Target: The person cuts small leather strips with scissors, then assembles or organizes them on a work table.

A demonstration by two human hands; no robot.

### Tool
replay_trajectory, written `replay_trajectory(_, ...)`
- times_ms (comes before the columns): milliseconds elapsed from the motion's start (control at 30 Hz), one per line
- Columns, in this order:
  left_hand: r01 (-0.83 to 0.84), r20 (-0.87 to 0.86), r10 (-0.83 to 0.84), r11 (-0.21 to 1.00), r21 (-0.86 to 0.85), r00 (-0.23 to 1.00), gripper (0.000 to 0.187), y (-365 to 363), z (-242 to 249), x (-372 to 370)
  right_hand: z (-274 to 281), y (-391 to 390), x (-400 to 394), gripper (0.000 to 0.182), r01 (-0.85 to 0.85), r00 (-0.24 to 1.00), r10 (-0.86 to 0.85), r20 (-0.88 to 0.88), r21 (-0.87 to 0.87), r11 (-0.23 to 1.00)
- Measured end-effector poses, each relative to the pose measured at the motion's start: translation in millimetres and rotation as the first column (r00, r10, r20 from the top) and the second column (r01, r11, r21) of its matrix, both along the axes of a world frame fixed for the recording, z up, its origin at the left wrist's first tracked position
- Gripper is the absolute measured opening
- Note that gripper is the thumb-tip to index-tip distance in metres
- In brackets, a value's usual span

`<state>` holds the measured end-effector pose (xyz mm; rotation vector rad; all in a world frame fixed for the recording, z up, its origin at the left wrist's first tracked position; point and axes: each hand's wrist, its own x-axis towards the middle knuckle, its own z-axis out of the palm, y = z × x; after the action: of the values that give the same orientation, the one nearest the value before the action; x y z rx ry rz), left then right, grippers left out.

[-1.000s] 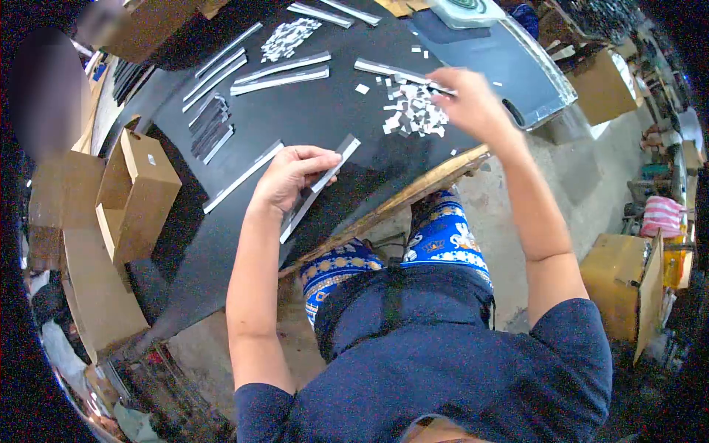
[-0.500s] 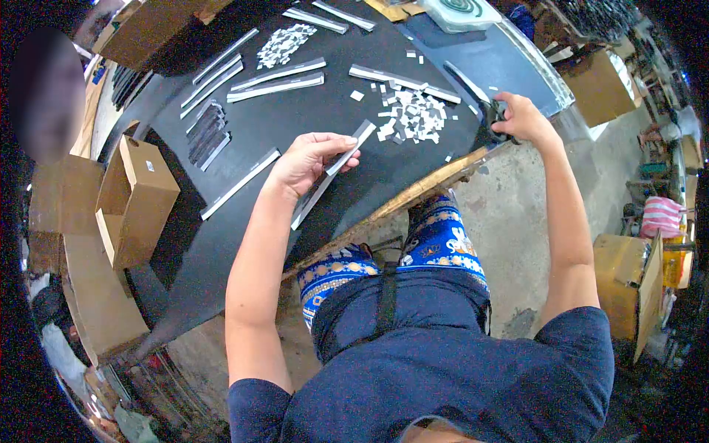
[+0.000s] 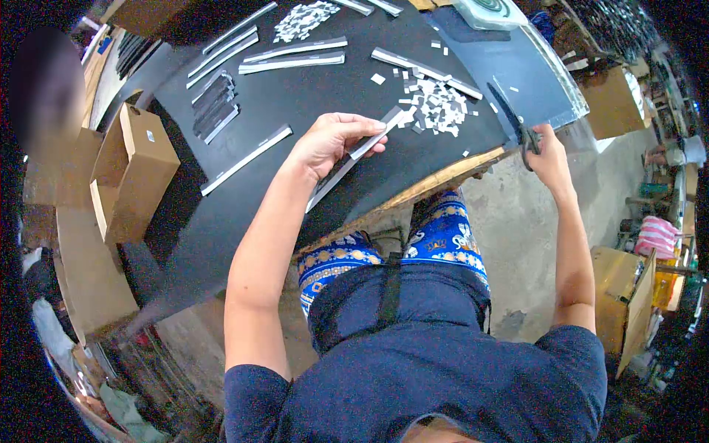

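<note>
My left hand (image 3: 331,142) grips a long grey strip (image 3: 353,158) and holds it slantwise over the black table (image 3: 310,96). Off the table's right edge, my right hand (image 3: 547,153) is closed on the handles of a pair of scissors (image 3: 509,117), whose dark blades point up and away over the table. Just beyond the strip's far end lies a pile of small white cut pieces (image 3: 437,103). A second grey strip (image 3: 424,72) rests behind that pile.
More long strips (image 3: 294,57) and a single strip (image 3: 247,159) lie on the table, with a dark stack (image 3: 215,112) and another pile of pieces (image 3: 303,20) further back. Open cardboard boxes (image 3: 133,173) stand left; another box (image 3: 624,284) stands right. A blurred person is at far left.
My right hand left the pile of cut pieces, moved right to the table's edge and took hold of the scissors, lifting them. My left hand kept the strip, drifting slightly right.
</note>
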<state>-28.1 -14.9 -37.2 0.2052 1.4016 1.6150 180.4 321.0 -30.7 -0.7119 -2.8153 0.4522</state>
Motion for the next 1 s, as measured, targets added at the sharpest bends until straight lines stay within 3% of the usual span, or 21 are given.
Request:
replay_trajectory(67, -0.005, 0.008, 0.005, 1.0, 0.003, 1.0, 0.022, 0, 0, 0, -2, -3, 4, 0.046, 0.109, 0.975, -0.138, -0.172, -0.171, 0.979)
replay_trajectory(133, -0.008, 0.018, 0.008, 1.0, 0.003, 1.0, 0.022, 0, 1, 1, 4, -13, 7, 0.049, 0.083, 0.962, -0.117, -0.245, -0.142, 0.986)
replay_trajectory(167, -0.006, 0.013, 0.006, 1.0, 0.002, 1.0, 0.022, 0, 2, 2, 14, -24, 8, 0.047, 0.057, 0.958, -0.14, -0.251, -0.31, 0.949)
replay_trajectory(200, -0.002, 0.006, 0.002, 1.0, 0.0, 1.0, 0.022, 0, 2, 3, 28, -40, 8, 0.046, 0.03, 0.953, -0.167, -0.253, -0.468, 0.883)
replay_trajectory(233, 0.0, 0.009, 0.0, 1.0, -0.001, 1.0, 0.022, 0, 1, 3, 47, -69, 4, 0.043, -0.058, 0.944, -0.188, -0.271, -0.698, 0.714)
replay_trajectory(267, -0.002, 0.013, 0.002, 1.0, 0.004, 1.0, 0.021, 0, 1, 3, 47, -84, 4, 0.043, -0.055, 0.944, -0.19, -0.269, -0.698, 0.714)
replay_trajectory(333, -0.004, 0.017, 0.003, 1.0, 0.012, 1.0, 0.021, 1, 1, 3, 47, -104, 4, 0.041, -0.13, 0.979, -0.096, -0.177, -0.919, 0.371)
replay_trajectory(400, -0.019, 0.026, 0.018, 1.0, 0.025, 0.999, 0.019, 0, 1, 4, 39, -119, 1, 0.042, -0.086, 0.996, 0.045, -0.074, -0.918, 0.388)
replay_trajectory(467, -0.013, 0.012, 0.013, 1.0, 0.014, 1.0, 0.02, -2, 3, 5, 38, -134, -4, 0.045, -0.043, 0.997, 0.079, -0.016, -0.932, 0.36)
replay_trajectory(600, 0.001, -0.026, -0.001, 1.0, -0.006, 1.0, 0.022, -1, 3, 5, 27, -142, -16, 0.043, -0.064, 0.988, 0.151, 0.002, -0.901, 0.429)
replay_trajectory(1000, 0.008, 0.005, -0.008, 1.0, 0.016, 1.0, 0.027, 0, 2, 5, 31, -153, -32, 0.044, -0.05, 0.985, 0.171, 0.015, -0.927, 0.371)
